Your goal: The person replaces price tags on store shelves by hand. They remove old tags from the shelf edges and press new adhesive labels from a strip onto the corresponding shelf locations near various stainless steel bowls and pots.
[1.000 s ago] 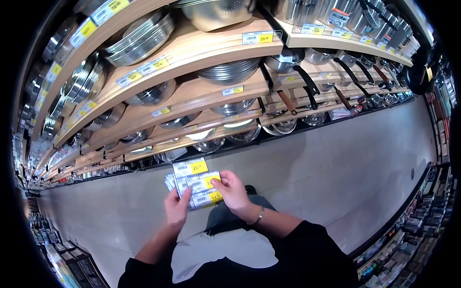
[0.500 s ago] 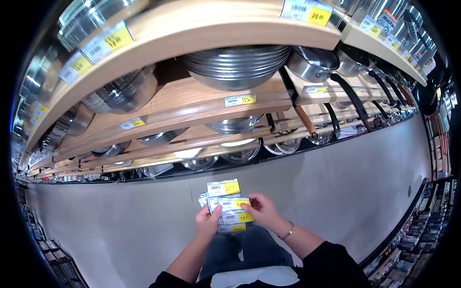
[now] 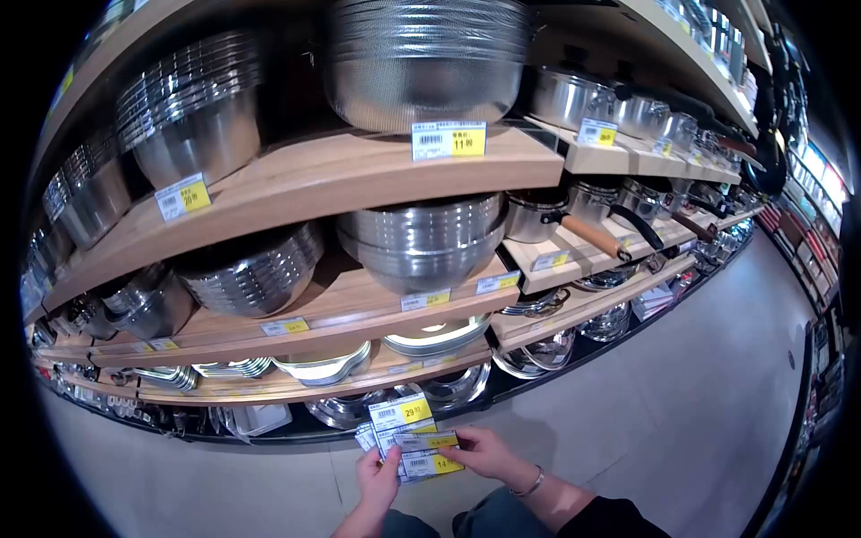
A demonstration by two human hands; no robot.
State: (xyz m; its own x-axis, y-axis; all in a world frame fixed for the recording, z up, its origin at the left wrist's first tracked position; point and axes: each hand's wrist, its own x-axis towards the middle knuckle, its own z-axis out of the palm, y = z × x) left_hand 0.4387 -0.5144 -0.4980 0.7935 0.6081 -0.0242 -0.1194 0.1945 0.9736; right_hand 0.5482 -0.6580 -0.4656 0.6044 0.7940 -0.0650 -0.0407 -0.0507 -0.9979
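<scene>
Several blue, white and yellow price labels are fanned out between my hands at the bottom centre. My left hand pinches the stack at its lower left, thumb on top. At the right edge, the fingers of my right hand are closed on one label that lies across the others. The labels overlap, so the lower ones are partly hidden. A bracelet circles my right wrist.
Wooden shelves ahead hold stacked steel bowls, with a price label on the shelf edge. Saucepans, one with a wooden handle, stand on the right. Grey floor lies below.
The view has tilted up, showing more of the shelves' fronts and bowls. My hands and the labels appear lower in the picture, and the fanned labels have shifted slightly against each other.
</scene>
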